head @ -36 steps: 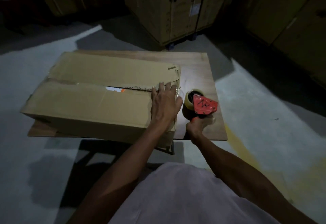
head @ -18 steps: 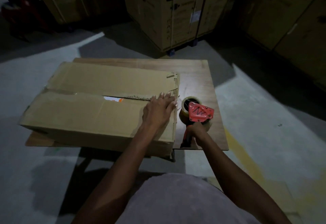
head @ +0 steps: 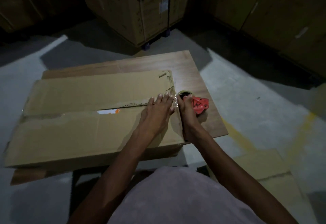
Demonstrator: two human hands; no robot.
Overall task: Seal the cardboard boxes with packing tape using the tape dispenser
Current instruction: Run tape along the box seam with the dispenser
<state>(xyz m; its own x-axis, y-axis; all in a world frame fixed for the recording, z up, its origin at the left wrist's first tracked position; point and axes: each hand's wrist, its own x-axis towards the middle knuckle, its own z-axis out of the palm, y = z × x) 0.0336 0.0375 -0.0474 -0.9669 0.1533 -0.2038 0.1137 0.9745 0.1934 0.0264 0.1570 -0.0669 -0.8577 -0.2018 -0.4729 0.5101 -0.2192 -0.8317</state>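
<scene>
Nearest the camera, both forearms reach out over the person's pale shirt (head: pixel 185 197). The left hand (head: pixel 157 110) lies flat on the box (head: pixel 79 135), fingers straight and spread, pressing the near flap down at the right end of the seam (head: pixel 130 104). The right hand (head: pixel 187 110) curls round the red dispenser (head: pixel 200 105), which sits just off the box's right edge, its roll (head: pixel 184 93) tucked against the corner; a shiny bit of tape (head: pixel 175 101) seems to bridge from the roll to the box edge under the left fingertips, though blur makes that hard to confirm

The box lies flat on a wooden table (head: pixel 197 75), filling its left side and overhanging the near edge. Its two long flaps meet unevenly, with a gap showing something white and orange (head: pixel 108 112) inside, and the far flap's right edge is torn and ragged. It looks like thin, worn cardboard: light, and likely to bow under a hard press, so the flat palm close to the seam is the sensible hold while the dispenser is drawn leftward along it. The dispenser looks like rigid plastic, best held by its handle, with the blade kept clear of the fingers; the tape will cling to skin and to itself

Beyond the table, grey floor (head: pixel 264 103) and stacked cartons (head: pixel 137 6) stand in shadow
</scene>
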